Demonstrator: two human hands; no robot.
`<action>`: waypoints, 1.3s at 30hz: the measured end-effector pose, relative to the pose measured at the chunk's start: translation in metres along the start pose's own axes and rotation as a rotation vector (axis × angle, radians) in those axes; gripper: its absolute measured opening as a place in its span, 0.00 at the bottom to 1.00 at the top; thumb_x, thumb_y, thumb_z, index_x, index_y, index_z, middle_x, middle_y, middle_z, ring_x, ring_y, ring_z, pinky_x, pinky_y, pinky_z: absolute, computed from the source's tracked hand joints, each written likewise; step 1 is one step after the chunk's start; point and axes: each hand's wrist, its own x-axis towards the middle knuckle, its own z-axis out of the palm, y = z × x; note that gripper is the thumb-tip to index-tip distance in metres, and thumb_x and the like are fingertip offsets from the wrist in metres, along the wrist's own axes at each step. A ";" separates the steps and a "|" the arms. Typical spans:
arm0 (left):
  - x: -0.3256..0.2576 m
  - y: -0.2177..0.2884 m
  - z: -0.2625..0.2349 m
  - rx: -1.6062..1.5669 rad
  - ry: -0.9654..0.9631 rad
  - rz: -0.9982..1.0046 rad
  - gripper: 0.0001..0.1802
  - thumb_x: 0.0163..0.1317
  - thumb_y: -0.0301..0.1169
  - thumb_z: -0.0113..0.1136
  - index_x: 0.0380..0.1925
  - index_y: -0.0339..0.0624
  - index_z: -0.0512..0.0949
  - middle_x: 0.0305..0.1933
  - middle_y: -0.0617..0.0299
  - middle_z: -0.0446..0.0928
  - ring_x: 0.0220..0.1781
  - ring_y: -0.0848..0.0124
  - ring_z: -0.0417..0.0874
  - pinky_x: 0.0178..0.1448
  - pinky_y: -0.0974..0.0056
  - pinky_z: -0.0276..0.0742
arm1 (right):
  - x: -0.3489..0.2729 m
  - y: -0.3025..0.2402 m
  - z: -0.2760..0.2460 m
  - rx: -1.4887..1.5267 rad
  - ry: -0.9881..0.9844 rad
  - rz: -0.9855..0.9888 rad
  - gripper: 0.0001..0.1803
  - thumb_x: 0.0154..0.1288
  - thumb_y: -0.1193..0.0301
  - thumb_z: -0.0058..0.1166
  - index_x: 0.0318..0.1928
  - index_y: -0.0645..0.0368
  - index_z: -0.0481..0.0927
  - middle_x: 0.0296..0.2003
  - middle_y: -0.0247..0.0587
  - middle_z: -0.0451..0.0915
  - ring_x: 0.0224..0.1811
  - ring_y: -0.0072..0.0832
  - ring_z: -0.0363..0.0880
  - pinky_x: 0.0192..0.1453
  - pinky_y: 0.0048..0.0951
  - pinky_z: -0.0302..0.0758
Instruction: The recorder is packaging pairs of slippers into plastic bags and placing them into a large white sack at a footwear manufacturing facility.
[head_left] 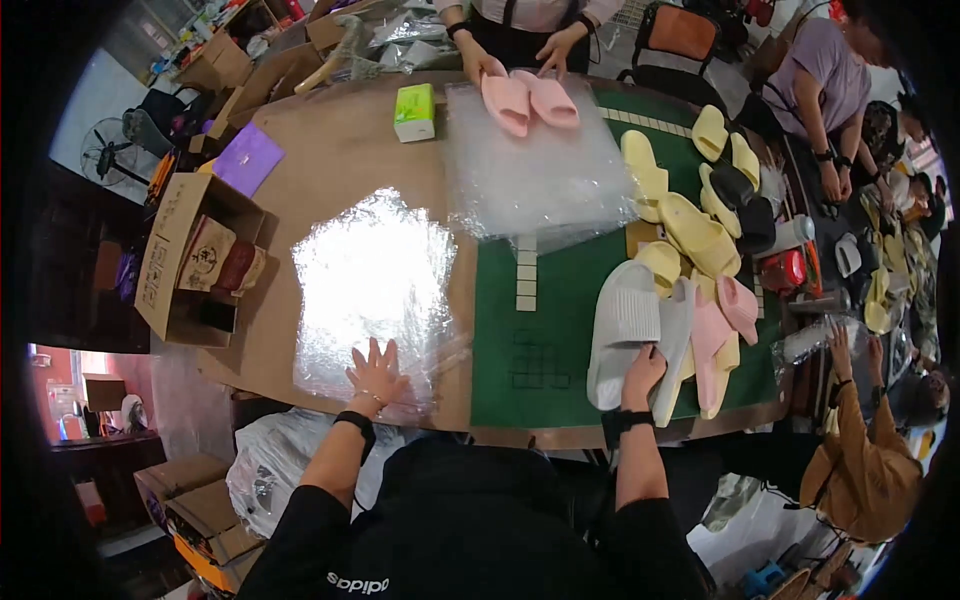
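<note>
My left hand (377, 373) lies flat with fingers spread on the near edge of a clear plastic bag (372, 270) spread on the brown table (340, 160). My right hand (641, 372) grips the near end of a grey slipper (622, 325), which lies on the green mat (540, 300) beside a second grey slipper (674, 340). Pink slippers (725, 320) and yellow slippers (690, 230) are heaped just right of them.
Across the table another person's hands (520, 60) rest on a pair of pink slippers (530, 100) lying on a second plastic bag (540, 180). A green box (414, 111) stands nearby. An open cardboard box (195, 260) sits left. Other people work at the right.
</note>
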 end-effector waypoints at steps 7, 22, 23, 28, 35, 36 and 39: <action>0.010 -0.011 -0.001 -0.018 -0.105 0.077 0.45 0.51 0.57 0.52 0.66 0.69 0.42 0.72 0.61 0.34 0.69 0.38 0.36 0.60 0.30 0.48 | -0.093 0.006 0.037 0.012 -0.302 -0.175 0.10 0.61 0.78 0.44 0.42 0.70 0.71 0.40 0.45 0.75 0.43 0.29 0.71 0.49 0.26 0.66; 0.012 0.010 -0.006 -0.070 -0.032 0.113 0.45 0.48 0.52 0.59 0.65 0.61 0.49 0.71 0.54 0.38 0.68 0.38 0.41 0.59 0.31 0.51 | -0.091 0.022 0.125 -0.719 -0.127 -0.268 0.44 0.35 0.55 0.68 0.52 0.62 0.64 0.48 0.52 0.69 0.53 0.47 0.63 0.54 0.50 0.58; 0.026 -0.035 0.027 -0.134 0.047 0.158 0.45 0.49 0.50 0.60 0.65 0.60 0.49 0.71 0.54 0.38 0.68 0.38 0.40 0.59 0.30 0.50 | -0.113 0.002 0.149 -0.581 -0.283 -0.182 0.43 0.36 0.56 0.68 0.53 0.61 0.63 0.49 0.51 0.68 0.55 0.46 0.61 0.55 0.51 0.57; 0.011 -0.018 0.014 0.000 -0.030 0.089 0.49 0.47 0.48 0.62 0.66 0.60 0.45 0.71 0.57 0.34 0.68 0.36 0.41 0.59 0.34 0.55 | -0.146 -0.024 0.152 -0.635 -0.174 -0.297 0.39 0.39 0.64 0.65 0.54 0.57 0.62 0.53 0.42 0.64 0.56 0.42 0.59 0.53 0.47 0.60; 0.013 -0.022 0.013 0.055 0.023 0.142 0.51 0.43 0.49 0.65 0.66 0.62 0.46 0.72 0.62 0.36 0.68 0.43 0.45 0.61 0.38 0.55 | -0.127 -0.025 0.144 -0.722 -0.204 -0.349 0.30 0.47 0.65 0.59 0.52 0.55 0.65 0.50 0.39 0.64 0.54 0.39 0.60 0.51 0.44 0.61; 0.012 -0.026 0.014 0.052 0.073 0.162 0.53 0.40 0.50 0.67 0.65 0.63 0.47 0.72 0.63 0.38 0.68 0.45 0.48 0.62 0.40 0.54 | -0.124 -0.025 0.145 -0.766 -0.233 -0.341 0.28 0.48 0.63 0.58 0.51 0.53 0.67 0.48 0.39 0.64 0.54 0.39 0.60 0.51 0.44 0.62; 0.012 -0.032 0.015 0.058 0.070 0.198 0.53 0.38 0.49 0.68 0.65 0.63 0.49 0.71 0.62 0.40 0.66 0.45 0.51 0.61 0.41 0.54 | -0.116 -0.026 0.148 -0.876 -0.282 -0.330 0.22 0.50 0.63 0.56 0.47 0.54 0.71 0.47 0.40 0.64 0.52 0.39 0.61 0.49 0.44 0.63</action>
